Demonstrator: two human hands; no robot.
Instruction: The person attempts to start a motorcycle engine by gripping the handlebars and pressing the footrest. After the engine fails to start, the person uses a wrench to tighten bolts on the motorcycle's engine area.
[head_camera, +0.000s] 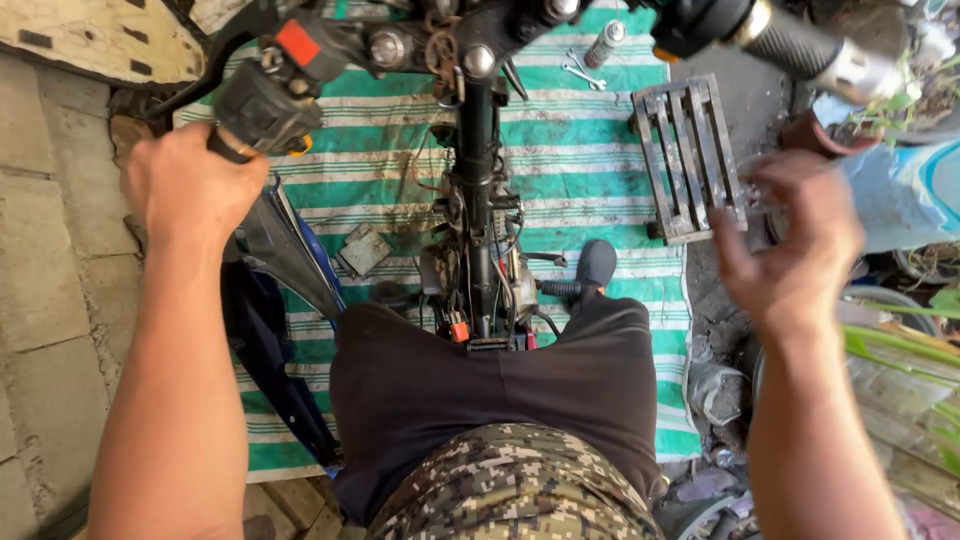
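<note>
While the person stands astride the stripped motorcycle frame (478, 200), we see the left hand (190, 185) clamped around the left handlebar grip, just below the black switch housing (265, 105) with its red button. The right hand (790, 250) hangs in the air with its fingers (728, 262) spread apart, holding nothing; it is blurred and sits well below the right handlebar grip (800, 45), near the right edge of the mat. The frame rises from the middle of a green and white striped mat (590, 170) laid on the ground. Toward the mat's far right corner we note a small wooden slatted stool (688, 160), and at the far edge a pair of spanners (580, 72) beside a spray can (605, 43). A blue body panel (265, 340) lies along the mat's left edge, near a small square grey plate (364, 248).
</note>
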